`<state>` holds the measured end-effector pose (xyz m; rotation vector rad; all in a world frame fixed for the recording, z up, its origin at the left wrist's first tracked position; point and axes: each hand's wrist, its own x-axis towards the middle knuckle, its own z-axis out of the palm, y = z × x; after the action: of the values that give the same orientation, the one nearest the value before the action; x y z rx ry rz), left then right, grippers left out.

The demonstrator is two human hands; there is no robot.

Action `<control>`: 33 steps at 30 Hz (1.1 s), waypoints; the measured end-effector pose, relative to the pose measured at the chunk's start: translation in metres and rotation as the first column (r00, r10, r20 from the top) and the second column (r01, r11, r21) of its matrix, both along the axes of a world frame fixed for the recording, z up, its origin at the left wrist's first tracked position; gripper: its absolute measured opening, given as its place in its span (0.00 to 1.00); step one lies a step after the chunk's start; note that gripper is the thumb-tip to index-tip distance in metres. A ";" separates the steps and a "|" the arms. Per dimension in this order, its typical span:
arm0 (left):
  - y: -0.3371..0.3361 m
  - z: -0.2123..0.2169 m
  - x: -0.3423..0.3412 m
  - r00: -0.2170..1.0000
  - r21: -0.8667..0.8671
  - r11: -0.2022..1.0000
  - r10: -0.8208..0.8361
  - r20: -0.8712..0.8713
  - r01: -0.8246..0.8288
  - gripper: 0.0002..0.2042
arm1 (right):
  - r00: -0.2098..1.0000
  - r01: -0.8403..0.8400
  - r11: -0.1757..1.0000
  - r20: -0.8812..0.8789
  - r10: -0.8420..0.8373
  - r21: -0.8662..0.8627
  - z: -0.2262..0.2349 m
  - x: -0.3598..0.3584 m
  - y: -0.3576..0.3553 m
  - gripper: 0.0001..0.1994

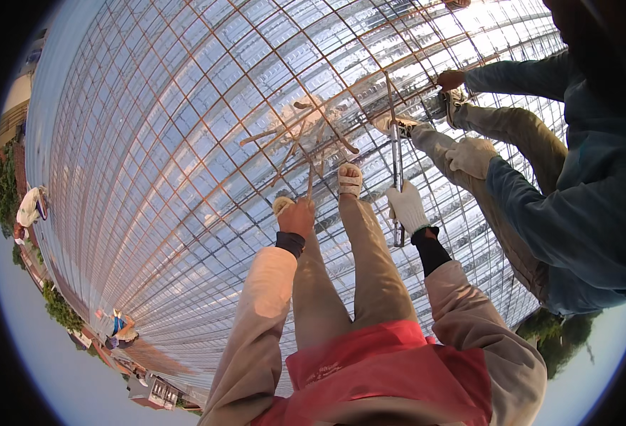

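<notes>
My left hand (296,216), bare with a dark wristband, is closed low over the steel mesh. A short rusty rod (310,182) rises from its fist; the lower end is hidden in the fingers. My right hand (408,206), in a white knit glove, grips a long silver metal bar (397,160). That bar points away from me, and a rusty rod (390,96) lines up with its far end. How the two join is too small to tell. Several loose rusty rebar pieces (338,133) lie crossed on the mesh ahead of my left hand.
A rusty rebar grid (185,92) spans the shiny ribbed metal decking (206,145). My sandalled foot (350,179) stands on it. Close on the right, a person in a dark jacket (540,206) rests a gloved hand (471,156) near a knee. Other people (121,328) crouch at the far left.
</notes>
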<state>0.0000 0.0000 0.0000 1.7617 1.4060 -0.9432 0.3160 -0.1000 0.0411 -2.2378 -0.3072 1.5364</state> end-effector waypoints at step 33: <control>-0.145 0.080 -0.316 0.936 -0.419 0.907 -0.121 -0.331 -0.032 0.22 | 0.983 -0.181 0.979 -0.036 0.179 -0.093 0.050 -0.037 -0.069 0.18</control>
<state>-0.3158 -0.1448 0.0800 1.3488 1.2491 -1.5206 0.2792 -0.1690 0.0912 -2.3146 -0.4475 1.7062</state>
